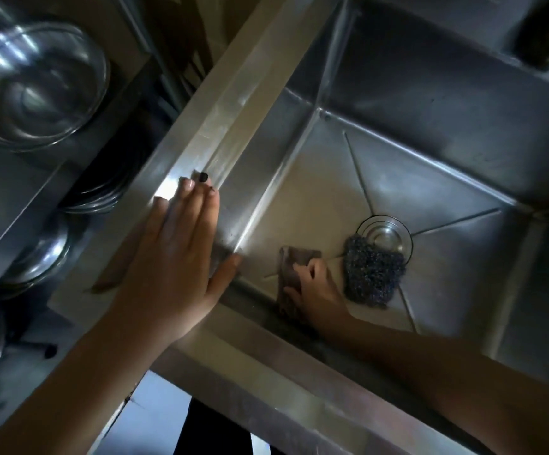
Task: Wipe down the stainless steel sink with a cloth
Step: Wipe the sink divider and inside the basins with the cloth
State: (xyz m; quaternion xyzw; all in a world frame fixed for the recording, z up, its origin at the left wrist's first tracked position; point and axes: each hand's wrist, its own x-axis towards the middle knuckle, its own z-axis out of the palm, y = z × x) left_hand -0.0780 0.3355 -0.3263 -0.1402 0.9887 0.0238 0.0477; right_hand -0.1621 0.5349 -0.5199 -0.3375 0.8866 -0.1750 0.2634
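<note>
The stainless steel sink (pixel 463 142) is a deep square basin with creases running to a round drain (pixel 386 236). Down on the basin floor near the front wall, my right hand (pixel 317 287) presses a brown cloth (pixel 291 266), fingers closed over it. My left hand (pixel 176 254) lies flat on the sink's left rim (pixel 233 93), fingers spread, thumb hooked over the inner edge, holding nothing. A dark steel-wool scrubber (pixel 371 274) rests beside the drain, just right of my right hand.
Steel bowls (pixel 37 83) and stacked plates (pixel 102 188) fill a rack to the left of the sink. The front counter edge (pixel 266 382) runs below my arms. A dark object (pixel 548 31) sits at the far right corner.
</note>
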